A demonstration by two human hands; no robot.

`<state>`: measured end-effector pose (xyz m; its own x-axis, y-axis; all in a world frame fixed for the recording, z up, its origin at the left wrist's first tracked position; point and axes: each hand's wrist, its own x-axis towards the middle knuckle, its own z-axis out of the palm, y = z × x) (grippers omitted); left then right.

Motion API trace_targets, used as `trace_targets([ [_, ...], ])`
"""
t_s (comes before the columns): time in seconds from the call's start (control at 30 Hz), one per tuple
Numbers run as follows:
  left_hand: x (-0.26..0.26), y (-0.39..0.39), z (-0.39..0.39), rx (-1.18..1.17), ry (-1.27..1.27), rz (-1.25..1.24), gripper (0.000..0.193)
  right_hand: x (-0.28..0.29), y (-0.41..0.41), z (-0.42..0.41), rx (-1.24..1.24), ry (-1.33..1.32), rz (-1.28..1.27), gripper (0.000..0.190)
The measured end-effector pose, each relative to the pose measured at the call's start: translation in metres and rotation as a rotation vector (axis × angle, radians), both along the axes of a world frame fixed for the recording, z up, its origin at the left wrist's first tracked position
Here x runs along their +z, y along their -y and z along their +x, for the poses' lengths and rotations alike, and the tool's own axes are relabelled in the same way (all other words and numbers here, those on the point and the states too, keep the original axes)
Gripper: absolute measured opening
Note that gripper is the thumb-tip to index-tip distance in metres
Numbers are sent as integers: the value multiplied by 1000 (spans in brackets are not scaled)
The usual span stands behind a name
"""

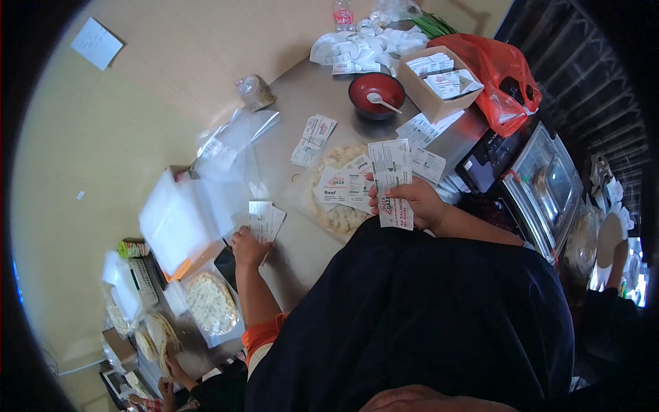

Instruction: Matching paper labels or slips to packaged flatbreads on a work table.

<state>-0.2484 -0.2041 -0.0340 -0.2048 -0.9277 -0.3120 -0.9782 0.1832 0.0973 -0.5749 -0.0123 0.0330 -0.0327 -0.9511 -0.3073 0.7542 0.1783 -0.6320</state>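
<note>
My right hand (419, 203) grips a few long printed labels (389, 159), held upright between thumb and fingers. Below them, a round flat pizza base (337, 216) in clear plastic lies on the steel table, with more printed labels (337, 186) spread over it. On the left, my left hand (250, 248) has its fingers around the lower end of a small bunch of labels (261, 219); the fingertips are partly hidden. Beyond the pizza base rests another stack of labels (314, 139).
A red-lined bowl (368, 85) with a spoon stands ahead, near a box (437, 105) of labels and a red plastic bag (507, 67). At left are clear plastic bags (177, 221) and a packed pizza (211, 304). Another person's hands (175, 373) handle flat bases at lower left.
</note>
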Motion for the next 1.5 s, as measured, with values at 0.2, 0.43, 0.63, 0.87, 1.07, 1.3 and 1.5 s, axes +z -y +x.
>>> trace_targets([
  [0.2, 9, -1, -6, 56, 51, 84, 96, -12, -12, -8, -134, -216, 158, 35],
  [0.43, 24, 27, -65, -202, -339, -261, 49, -14, -26, -31, -297, -226, 248, 32],
  [0.63, -10, 71, -145, -344, -287, -66, 23, -13, -16, -18, -194, -290, 191, 30],
  [0.87, -32, 77, -144, -553, -222, -147, 19, -8, -22, -21, -183, -301, 221, 28],
  [1.07, 13, 48, -144, -63, -1176, 77, 7, 2, -7, -11, -69, -383, 191, 33],
  [1.3, 57, -58, -156, 425, -1776, 830, 17, -3, 27, 28, 133, -293, -46, 32],
  [1.5, 41, -76, -127, 320, -1832, 701, 14, -7, 34, 46, 253, -572, -9, 33],
])
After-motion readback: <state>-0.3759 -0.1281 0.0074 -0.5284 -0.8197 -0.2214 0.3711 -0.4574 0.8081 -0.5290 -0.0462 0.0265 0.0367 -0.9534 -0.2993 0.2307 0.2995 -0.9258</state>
